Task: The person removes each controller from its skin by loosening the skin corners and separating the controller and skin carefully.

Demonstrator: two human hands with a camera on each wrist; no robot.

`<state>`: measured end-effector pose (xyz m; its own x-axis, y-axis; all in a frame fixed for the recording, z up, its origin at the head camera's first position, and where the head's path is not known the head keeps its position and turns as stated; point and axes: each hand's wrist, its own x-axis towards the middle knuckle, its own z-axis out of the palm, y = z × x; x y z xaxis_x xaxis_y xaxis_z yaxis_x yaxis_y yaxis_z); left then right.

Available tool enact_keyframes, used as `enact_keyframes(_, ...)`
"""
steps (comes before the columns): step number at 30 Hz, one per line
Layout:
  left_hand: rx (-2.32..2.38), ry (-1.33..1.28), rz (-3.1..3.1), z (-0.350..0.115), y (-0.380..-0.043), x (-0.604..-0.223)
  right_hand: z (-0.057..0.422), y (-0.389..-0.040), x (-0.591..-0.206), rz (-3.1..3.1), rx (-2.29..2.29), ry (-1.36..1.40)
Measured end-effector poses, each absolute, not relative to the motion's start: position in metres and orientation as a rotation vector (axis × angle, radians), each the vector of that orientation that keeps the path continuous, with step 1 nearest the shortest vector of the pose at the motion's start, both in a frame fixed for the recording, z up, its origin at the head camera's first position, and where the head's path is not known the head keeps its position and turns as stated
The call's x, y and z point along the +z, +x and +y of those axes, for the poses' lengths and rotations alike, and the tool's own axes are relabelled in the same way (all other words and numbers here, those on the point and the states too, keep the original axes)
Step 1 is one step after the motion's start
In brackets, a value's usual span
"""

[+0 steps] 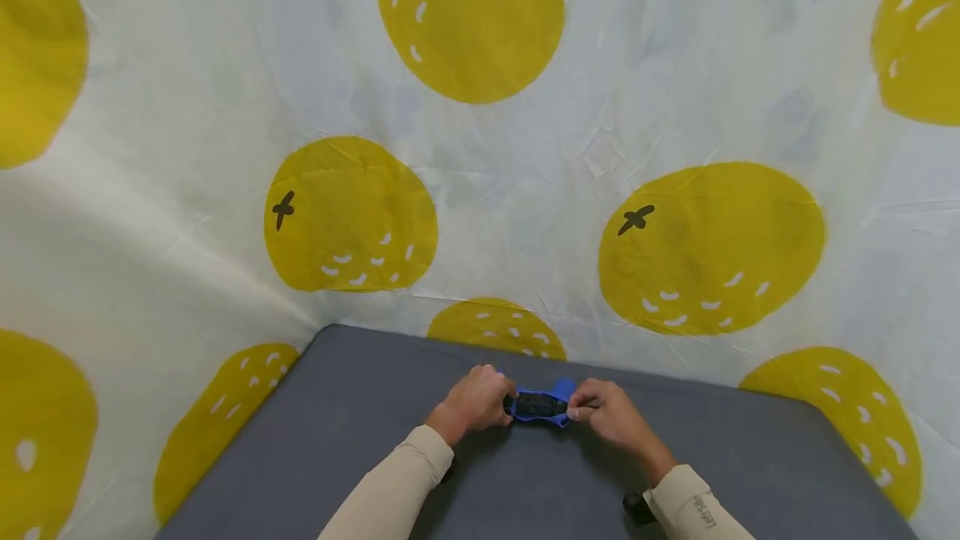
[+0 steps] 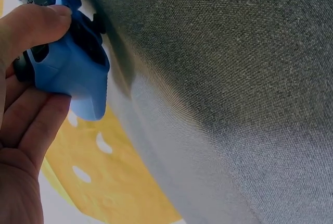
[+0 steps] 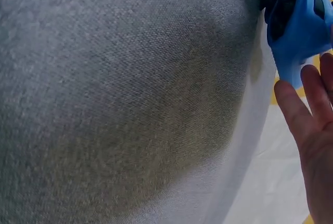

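A game controller (image 1: 537,407), black with a blue rubbery-looking cover, is held just above the grey surface between both hands. My left hand (image 1: 480,400) grips its left end. In the left wrist view the thumb (image 2: 39,26) lies across the controller (image 2: 78,73), fingers beneath, and two black thumbsticks stick out. At the other end, my right hand (image 1: 611,413) pinches the edge with thumb and fingertips. The right wrist view shows fingers of the right hand (image 3: 317,125) at the blue handle (image 3: 291,52); the thumb is out of frame there.
Grey cloth (image 1: 720,457) covers the flat surface under the hands. White fabric (image 1: 517,232) printed with yellow fruit hangs behind and at the sides, close to the surface's far edge. A black strap piece (image 1: 637,508) sits at the right wrist.
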<state>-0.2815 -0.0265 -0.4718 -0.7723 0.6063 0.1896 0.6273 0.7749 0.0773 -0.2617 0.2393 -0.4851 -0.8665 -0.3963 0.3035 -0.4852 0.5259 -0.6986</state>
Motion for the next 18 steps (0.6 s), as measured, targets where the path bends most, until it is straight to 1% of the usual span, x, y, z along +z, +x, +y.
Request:
enact_keyframes(7, -0.122, -1.002, -2.788, -0.025, -0.282, -0.471, 0.239, -0.258, -0.484, -2.669, 1.383, 0.683)
enact_keyframes(14, -0.128, -1.02, -2.805, -0.027, -0.285, -0.464, 0.226, -0.257, -0.482, -2.711, 1.209, 0.583)
enact_keyframes(18, -0.124, -1.028, -2.806, -0.025, -0.284, -0.466, 0.219, -0.25, -0.488, -2.712, 1.044, 0.627)
